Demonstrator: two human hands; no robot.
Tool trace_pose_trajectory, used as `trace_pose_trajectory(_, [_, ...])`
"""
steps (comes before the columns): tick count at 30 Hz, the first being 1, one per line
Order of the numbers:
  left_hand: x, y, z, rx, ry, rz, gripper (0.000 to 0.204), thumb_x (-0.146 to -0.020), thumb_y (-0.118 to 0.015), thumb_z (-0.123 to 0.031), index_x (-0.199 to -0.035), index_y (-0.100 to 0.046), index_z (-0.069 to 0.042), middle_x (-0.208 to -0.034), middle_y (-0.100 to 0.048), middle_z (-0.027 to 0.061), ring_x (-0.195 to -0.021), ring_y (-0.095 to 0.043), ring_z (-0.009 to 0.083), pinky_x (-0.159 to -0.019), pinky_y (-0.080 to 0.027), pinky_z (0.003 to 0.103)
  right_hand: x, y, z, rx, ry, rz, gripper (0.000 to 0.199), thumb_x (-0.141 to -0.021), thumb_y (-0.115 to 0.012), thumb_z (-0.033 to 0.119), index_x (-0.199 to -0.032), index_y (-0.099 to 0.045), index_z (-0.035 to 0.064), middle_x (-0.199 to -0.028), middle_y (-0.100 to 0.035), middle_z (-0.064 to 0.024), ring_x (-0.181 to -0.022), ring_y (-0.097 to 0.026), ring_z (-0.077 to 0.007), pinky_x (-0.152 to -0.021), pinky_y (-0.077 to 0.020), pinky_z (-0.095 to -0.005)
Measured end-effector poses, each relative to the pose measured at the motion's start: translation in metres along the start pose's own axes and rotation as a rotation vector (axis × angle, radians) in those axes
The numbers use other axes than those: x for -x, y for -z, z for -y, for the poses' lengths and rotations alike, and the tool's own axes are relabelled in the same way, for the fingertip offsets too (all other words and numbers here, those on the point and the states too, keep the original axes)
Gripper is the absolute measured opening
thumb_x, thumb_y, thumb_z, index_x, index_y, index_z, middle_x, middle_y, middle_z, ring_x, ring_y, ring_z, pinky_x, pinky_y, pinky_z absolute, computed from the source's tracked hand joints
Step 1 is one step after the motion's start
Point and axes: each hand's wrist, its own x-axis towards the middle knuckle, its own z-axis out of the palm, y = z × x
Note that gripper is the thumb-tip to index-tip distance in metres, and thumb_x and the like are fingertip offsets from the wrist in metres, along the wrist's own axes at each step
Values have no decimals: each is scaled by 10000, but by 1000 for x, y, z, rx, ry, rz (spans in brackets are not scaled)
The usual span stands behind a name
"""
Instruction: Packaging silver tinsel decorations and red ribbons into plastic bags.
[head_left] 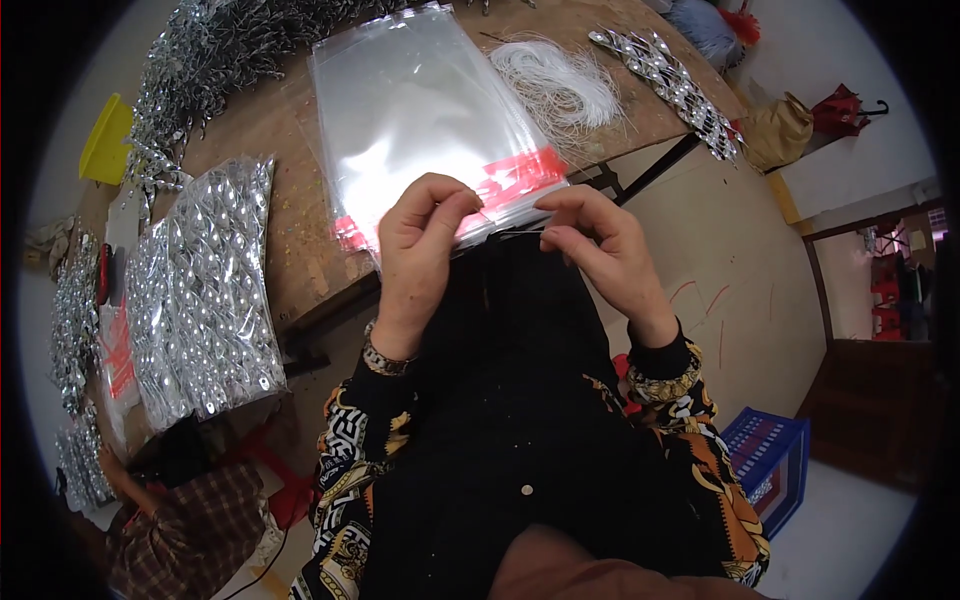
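Note:
My left hand is raised at the near edge of a stack of clear plastic bags with red-printed ends. Its thumb and forefinger are pinched together; what lies between them is too fine to make out. Level with it, my right hand hovers by the stack's near right corner, thumb and forefinger curved and apart, and I see nothing in its grasp. Beyond the stack lies a loose bundle of white strings.
Packed silver twisted ornaments lie at the table's left, silver tinsel beyond. More silver twists rest at the right edge. A yellow basin stands far left; a person in a checked shirt is lower left. A blue crate sits on the floor.

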Motion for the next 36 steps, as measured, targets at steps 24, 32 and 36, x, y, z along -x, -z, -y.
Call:
trace_pose_trajectory(24, [0,21,-44,418,-192,-56,115,-978,-475,-91,-959,-542,0,-721,-541,52,-689,-561,148,-695,-514,295,15,20,28,-575,18,331,159,-805,-487,-98,-944,-548,-50,-891,-649,-232,-728,-654,-249,-627,-536,-291])
trace_pose_trajectory(32, [-2,14,-40,488,-78,-5,85,-960,-508,-76,-948,-557,-8,-697,-530,31,-592,-482,108,-560,-422,239,7,19,38,-494,82,157,112,-823,-508,-67,-918,-552,-29,-860,-643,-206,-714,-611,-198,-647,-480,-259])
trace_pose_trajectory(36, [-4,2,-37,499,11,9,81,-948,-524,-63,-964,-573,0,-682,-522,18,-568,-432,80,-514,-341,206,-2,9,40,-245,151,56,79,-819,-576,-56,-884,-606,-23,-897,-617,-131,-735,-569,-147,-649,-457,-249])
